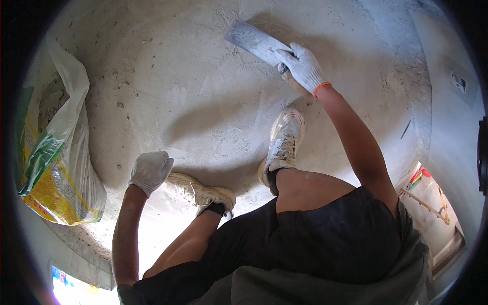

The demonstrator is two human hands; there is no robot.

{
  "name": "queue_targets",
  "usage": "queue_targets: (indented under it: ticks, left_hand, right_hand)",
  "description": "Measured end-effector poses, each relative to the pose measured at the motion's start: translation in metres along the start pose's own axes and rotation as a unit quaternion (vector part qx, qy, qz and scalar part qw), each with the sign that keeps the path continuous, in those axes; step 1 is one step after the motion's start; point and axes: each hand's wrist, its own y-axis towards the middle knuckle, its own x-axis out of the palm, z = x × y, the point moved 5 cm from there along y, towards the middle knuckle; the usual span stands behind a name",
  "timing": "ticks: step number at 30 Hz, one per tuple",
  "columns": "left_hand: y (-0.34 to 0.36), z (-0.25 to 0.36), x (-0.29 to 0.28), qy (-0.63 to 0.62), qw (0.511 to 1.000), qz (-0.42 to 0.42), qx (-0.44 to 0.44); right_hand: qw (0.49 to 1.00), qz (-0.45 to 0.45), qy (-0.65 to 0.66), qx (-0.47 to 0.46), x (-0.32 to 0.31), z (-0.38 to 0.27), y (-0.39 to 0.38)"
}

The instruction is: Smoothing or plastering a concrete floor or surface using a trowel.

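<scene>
The person squats on a rough grey concrete floor (168, 81), seen from above. Both hands wear white knit work gloves.

Right hand (303, 66): extended forward, arm straight, grip clenched around the handle of a flat steel trowel (254, 40). The handle itself is hidden inside the glove. The blade lies low against the floor, angled up and to the left from the hand, its surface grey and coated with dried material. An orange cuff shows at the glove's wrist.

Left hand (150, 170): held low beside the left knee, fingers curled into a loose fist. Nothing shows inside it; the grip is clenched on itself and holds no item. It sits just beside the left shoe (201, 192), which is pale and dusty. Whether the knuckles touch the floor cannot be told.

Right shoe (283, 142): pale, laced, planted flat between the trowel and the person's body, just below the right hand.

Surroundings: an open sack (56, 152), white with green and yellow print, stands at the left edge, well apart from both hands, with grey powder visible in its mouth. The floor carries scattered lumps and dust. A light grey wall (452, 117) rises on the right.

The person wears dark shorts.
</scene>
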Motion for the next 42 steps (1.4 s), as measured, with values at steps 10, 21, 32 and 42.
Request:
queue_targets:
  ticks: [10,21,32,42]
  left_hand:
    - [-0.002,0.002,0.006,0.003,1.000,-0.018,0.000]
    - [0.000,0.001,0.007,-0.001,0.999,-0.032,-0.009]
    - [0.000,-0.002,0.006,0.000,1.000,-0.012,-0.003]
    - [-0.002,0.000,0.003,0.001,1.000,-0.003,0.002]
  right_hand:
    - [0.981,0.094,-0.146,-0.084,-0.036,-0.031,-0.001]
    - [0.990,0.067,-0.032,-0.117,-0.022,-0.032,-0.005]
    - [0.980,0.101,-0.119,-0.122,-0.034,-0.036,0.018]
    - [0.966,0.198,-0.140,-0.088,-0.085,-0.005,0.028]
